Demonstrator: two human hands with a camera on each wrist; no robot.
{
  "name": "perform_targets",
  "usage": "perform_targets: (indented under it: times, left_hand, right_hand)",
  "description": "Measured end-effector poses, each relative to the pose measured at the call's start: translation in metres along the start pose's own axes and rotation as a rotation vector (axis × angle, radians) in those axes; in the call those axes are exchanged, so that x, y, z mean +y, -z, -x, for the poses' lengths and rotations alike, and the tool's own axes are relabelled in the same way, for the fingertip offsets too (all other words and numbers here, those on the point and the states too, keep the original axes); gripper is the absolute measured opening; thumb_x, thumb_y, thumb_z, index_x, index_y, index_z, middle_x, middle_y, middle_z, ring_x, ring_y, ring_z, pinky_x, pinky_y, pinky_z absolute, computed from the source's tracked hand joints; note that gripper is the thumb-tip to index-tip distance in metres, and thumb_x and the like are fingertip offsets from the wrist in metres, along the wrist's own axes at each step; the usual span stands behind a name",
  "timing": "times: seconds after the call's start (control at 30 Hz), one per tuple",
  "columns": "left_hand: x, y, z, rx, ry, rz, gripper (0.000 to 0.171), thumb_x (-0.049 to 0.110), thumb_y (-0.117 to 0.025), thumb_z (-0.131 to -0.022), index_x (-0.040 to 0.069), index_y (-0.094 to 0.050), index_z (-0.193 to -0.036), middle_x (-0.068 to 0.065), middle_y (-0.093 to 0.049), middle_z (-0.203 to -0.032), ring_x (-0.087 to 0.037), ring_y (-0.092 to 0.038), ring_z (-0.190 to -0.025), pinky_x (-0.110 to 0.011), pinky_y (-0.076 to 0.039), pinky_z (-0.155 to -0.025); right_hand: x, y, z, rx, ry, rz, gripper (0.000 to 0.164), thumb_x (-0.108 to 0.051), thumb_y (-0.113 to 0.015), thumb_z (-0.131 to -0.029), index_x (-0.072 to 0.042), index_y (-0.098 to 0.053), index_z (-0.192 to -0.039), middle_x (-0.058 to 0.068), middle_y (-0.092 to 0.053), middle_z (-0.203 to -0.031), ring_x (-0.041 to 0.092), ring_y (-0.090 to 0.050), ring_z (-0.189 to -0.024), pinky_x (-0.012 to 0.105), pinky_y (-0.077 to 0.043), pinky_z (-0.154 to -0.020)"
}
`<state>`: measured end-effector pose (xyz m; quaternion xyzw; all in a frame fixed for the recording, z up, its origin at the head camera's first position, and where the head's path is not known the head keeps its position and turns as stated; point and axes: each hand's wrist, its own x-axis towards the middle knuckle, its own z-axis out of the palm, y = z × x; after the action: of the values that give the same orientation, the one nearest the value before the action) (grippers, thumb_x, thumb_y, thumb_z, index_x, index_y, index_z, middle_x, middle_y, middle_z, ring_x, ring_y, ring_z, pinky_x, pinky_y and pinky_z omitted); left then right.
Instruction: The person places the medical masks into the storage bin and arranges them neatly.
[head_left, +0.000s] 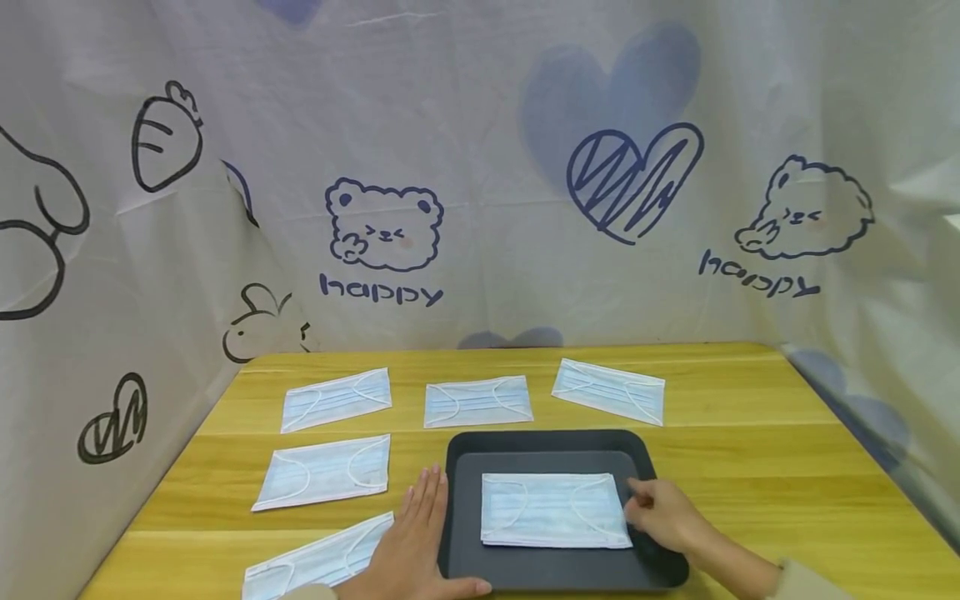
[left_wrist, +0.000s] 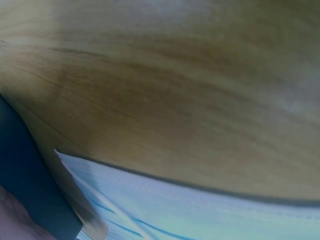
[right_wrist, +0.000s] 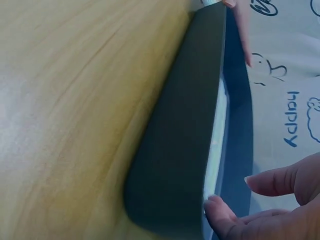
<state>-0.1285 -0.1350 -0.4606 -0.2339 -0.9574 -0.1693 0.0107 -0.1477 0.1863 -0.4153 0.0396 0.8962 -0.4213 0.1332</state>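
A dark grey tray holds a pale blue face mask lying flat, with layered edges that suggest more than one mask. My left hand rests along the tray's left side, fingers straight and thumb spread by the near left corner. At the mask's right end is my right hand, reaching over the tray's right side. In the right wrist view its thumb and a finger stand apart with nothing seen between them; the other fingers are partly hidden. A loose mask lies partly behind the left hand.
More masks lie flat on the wooden table: one mask left of the tray, and a back row with a left mask, a middle mask and a right mask. A printed curtain surrounds the table.
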Motion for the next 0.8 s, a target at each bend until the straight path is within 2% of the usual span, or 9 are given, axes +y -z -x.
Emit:
perform_targets:
  times: [0.07,0.2,0.33,0.5,0.67,0.8]
  left_hand:
    - [0.000,-0.001,0.000,0.000,-0.003,0.005,0.125,0.084,-0.049,-0.066,-0.009,-0.018,-0.144,-0.025,-0.014,-0.152,-0.040,-0.016,-0.140,-0.008,0.027,-0.097]
    - [-0.001,-0.002,0.000,0.002,-0.007,-0.007,0.125,0.085,-0.047,-0.065,-0.009,-0.018,-0.144,-0.025,-0.015,-0.153,-0.039,-0.016,-0.140,-0.008,0.027,-0.097]
    - [-0.003,-0.001,0.000,0.013,-0.006,-0.027,0.125,0.085,-0.048,-0.065,-0.009,-0.020,-0.143,-0.025,-0.017,-0.152,-0.039,-0.018,-0.140,-0.008,0.027,-0.098]
    - [-0.003,-0.001,0.000,0.021,-0.016,-0.014,0.125,0.085,-0.046,-0.065,-0.009,-0.020,-0.143,-0.025,-0.017,-0.152,-0.040,-0.018,-0.140,-0.008,0.027,-0.098]
    - [-0.003,-0.003,0.000,0.030,-0.026,-0.004,0.125,0.087,-0.043,-0.066,-0.009,-0.020,-0.143,-0.026,-0.017,-0.152,-0.041,-0.018,-0.139,-0.007,0.027,-0.098]
    - [-0.004,-0.003,-0.001,0.021,-0.011,0.001,0.125,0.085,-0.047,-0.065,-0.009,-0.019,-0.143,-0.025,-0.016,-0.152,-0.040,-0.017,-0.140,-0.007,0.027,-0.097]
  right_hand:
    - [0.000,0.004,0.000,-0.002,0.007,0.011,0.045,0.000,-0.057,-0.085,0.021,-0.045,-0.124,0.010,-0.065,-0.089,0.017,-0.057,-0.078,0.032,-0.051,-0.070]
    - [0.003,0.010,0.000,0.027,0.048,-0.041,0.043,0.000,-0.055,-0.087,0.019,-0.046,-0.124,0.014,-0.065,-0.093,0.019,-0.061,-0.083,0.034,-0.054,-0.072]
    - [0.006,0.016,-0.006,0.089,0.121,-0.132,0.038,0.001,-0.052,-0.089,0.019,-0.048,-0.123,0.021,-0.065,-0.098,0.022,-0.065,-0.088,0.030,-0.055,-0.073]
    - [0.011,0.028,-0.017,0.182,0.127,-0.160,0.037,-0.005,-0.050,-0.093,0.015,-0.050,-0.123,0.024,-0.064,-0.106,0.019,-0.065,-0.088,0.026,-0.055,-0.073]
    - [0.016,0.042,-0.030,0.256,0.120,-0.189,0.036,-0.006,-0.049,-0.094,0.015,-0.050,-0.123,0.027,-0.062,-0.110,0.006,-0.063,-0.083,0.027,-0.055,-0.076]
    - [0.021,0.052,-0.043,0.312,0.099,-0.242,0.038,-0.006,-0.050,-0.093,0.016,-0.049,-0.124,0.024,-0.064,-0.110,-0.007,-0.057,-0.074,0.022,-0.055,-0.072]
